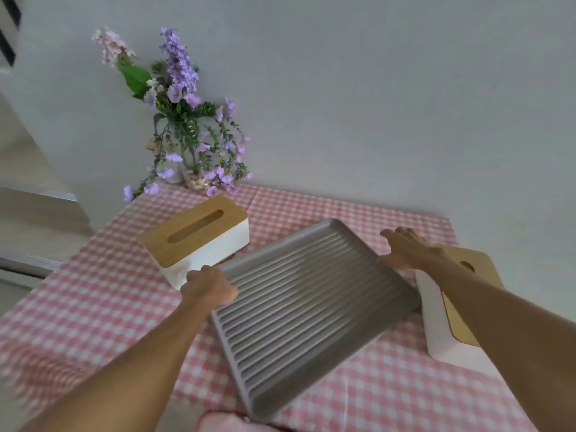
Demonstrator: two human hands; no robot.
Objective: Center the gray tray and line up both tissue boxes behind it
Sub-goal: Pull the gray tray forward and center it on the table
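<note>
Gray tray [308, 304] at centre of the checkered tabletop [93, 307], skewed, long axis running 1 to 7 o'clock. Left hand [209, 285] closed on its rim at 10 o'clock; right hand [405, 249] at the 2 o'clock edge, fingers spread, grip unclear. One tissue box [196, 241] touching at 10 o'clock, another tissue box [448, 310] at 3 o'clock. Flowers [184, 120] at 11 o'clock.

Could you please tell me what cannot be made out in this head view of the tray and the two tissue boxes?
- Right tissue box: the right forearm crosses it, hiding most of its lid and slot.
- Gray tray: its near corner is cut off by the bottom edge, and whether it is lifted or resting is unclear.
- Left hand: its fingertips curl under the tray rim, out of sight.
- Vase: flowers screen it.
</note>
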